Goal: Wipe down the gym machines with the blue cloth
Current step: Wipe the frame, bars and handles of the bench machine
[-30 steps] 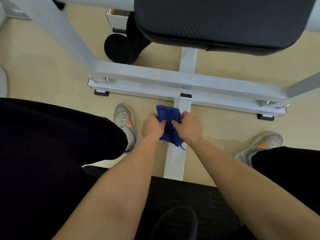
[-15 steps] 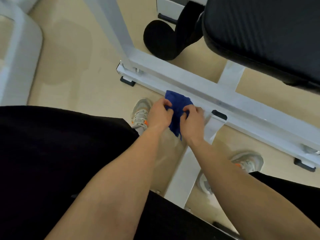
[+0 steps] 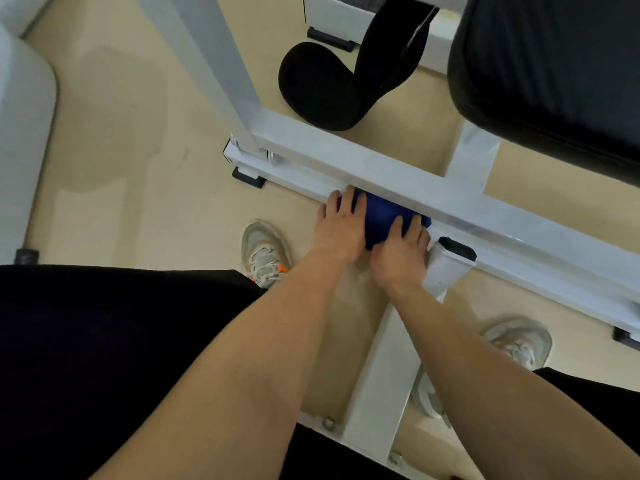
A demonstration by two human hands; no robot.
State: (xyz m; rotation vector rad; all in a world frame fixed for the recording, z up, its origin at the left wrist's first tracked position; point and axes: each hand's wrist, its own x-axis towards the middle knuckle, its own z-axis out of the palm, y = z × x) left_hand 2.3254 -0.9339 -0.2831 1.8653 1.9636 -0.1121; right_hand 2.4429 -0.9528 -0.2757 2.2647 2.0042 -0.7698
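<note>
Pressure alone seems to keep the blue cloth (image 3: 379, 214) in place. The left grip (image 3: 341, 230) lies spread over its left end and the right grip (image 3: 401, 252) over its right end. Both push on it with fingers laid flat rather than clenched around it. The thumbs are hidden, so I cannot tell whether either tucks under the fabric.

The cloth sits bunched against the near face of the white crossbar (image 3: 536, 233) of the machine's base, low by the floor. It is just left of where the centre rail (image 3: 384, 358), with its black end cap (image 3: 457, 249), meets that bar.

Likely trouble from here:
- **Cloth slipping:** With nothing pinching it, a quick stroke could slide the fingers off the cloth and leave it behind on the bar.
- **Poor coverage:** A wad touches the metal with only a small patch, so one pass would probably leave streaks. The bar's underside by the floor is also easily missed.
- **Jammed fingers on the right:** The right grip already touches the rail beside the cap, and a stroke that way could wedge fingertips into that corner.
- **Scraped knuckles on the left:** A stroke toward the bar's left end runs into the bolt (image 3: 270, 154) at the foot of the upright (image 3: 214, 64).
</note>
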